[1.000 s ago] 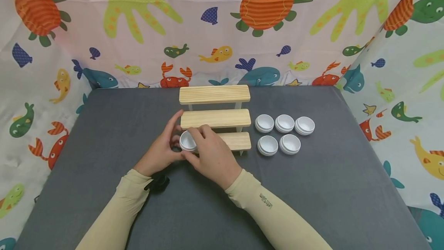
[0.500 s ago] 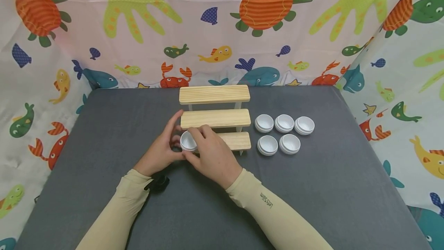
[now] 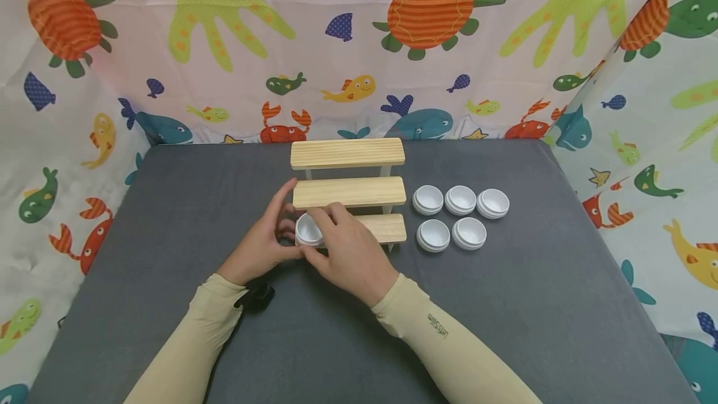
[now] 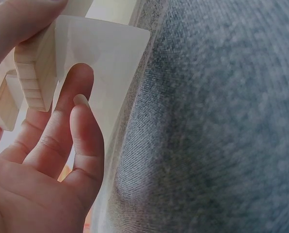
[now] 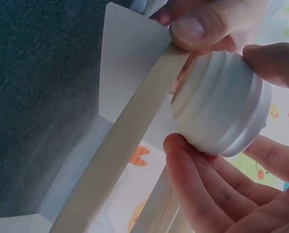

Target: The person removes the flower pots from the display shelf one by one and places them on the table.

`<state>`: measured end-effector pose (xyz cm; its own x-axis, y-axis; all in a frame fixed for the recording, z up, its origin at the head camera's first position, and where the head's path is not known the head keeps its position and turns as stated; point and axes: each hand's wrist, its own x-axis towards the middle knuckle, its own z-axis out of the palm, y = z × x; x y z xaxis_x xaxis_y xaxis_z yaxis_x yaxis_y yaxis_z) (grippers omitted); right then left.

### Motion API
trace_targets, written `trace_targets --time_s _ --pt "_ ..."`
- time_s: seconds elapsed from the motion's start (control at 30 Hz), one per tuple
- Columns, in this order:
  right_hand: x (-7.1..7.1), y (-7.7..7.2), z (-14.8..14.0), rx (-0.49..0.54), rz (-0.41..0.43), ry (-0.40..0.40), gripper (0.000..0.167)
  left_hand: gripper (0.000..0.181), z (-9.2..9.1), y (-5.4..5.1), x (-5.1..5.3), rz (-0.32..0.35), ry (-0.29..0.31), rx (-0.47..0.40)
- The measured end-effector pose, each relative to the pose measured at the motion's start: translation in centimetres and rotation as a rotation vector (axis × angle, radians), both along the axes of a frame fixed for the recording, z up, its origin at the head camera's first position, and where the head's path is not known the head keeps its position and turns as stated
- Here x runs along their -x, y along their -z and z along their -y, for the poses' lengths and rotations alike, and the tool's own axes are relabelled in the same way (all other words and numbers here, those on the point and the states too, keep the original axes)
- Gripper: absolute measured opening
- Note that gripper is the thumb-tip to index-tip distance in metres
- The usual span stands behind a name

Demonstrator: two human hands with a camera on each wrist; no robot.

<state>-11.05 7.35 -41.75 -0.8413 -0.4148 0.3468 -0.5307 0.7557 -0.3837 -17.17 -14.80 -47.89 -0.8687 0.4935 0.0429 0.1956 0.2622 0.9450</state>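
Note:
A three-tier display stand (image 3: 349, 192) with pale wooden boards and whitish supports stands on the grey table. Between its thumb and fingers, my right hand (image 3: 359, 255) pinches a small white ridged cup (image 3: 308, 229) at the left end of the lowest board (image 3: 384, 228). The cup's base is at the board in the right wrist view, where its ribbed side (image 5: 222, 102) faces the camera. My left hand (image 3: 260, 242) holds the stand's left end, its thumb (image 5: 193, 29) on the lowest board's edge. Fingers (image 4: 81, 87) of that hand touch the whitish side support (image 4: 105, 58).
Several more white cups (image 3: 434, 235) stand in two rows on the table (image 3: 538, 304), right of the stand. A curtain (image 3: 224, 92) printed with sea animals surrounds the back and sides. Beside my left wrist is a black object (image 3: 255, 297).
My right hand has moved the white cup slightly to the right along the lowest board. My left hand has stayed at the stand's left end.

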Motion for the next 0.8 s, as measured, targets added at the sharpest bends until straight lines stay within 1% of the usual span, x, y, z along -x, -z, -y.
trace_targets --time_s 0.07,0.27,0.57,0.8 --pt "-0.1 0.0 -0.4 0.003 -0.003 0.001 0.059 0.132 -0.1 0.0 0.1 0.002 -0.001 0.000" --pt "-0.4 -0.2 -2.0 -0.017 -0.015 0.017 0.059 0.134 -0.3 -0.2 0.2 -0.015 -0.030 0.031" --pt "-1.1 -0.7 -4.9 -0.005 0.023 0.056 0.054 0.134 -0.3 -0.4 0.0 -0.001 -0.025 0.014" --pt "-1.6 -0.4 -7.1 0.000 -0.020 0.100 0.055 0.136 -0.5 -0.3 -0.2 0.008 -0.032 0.025"
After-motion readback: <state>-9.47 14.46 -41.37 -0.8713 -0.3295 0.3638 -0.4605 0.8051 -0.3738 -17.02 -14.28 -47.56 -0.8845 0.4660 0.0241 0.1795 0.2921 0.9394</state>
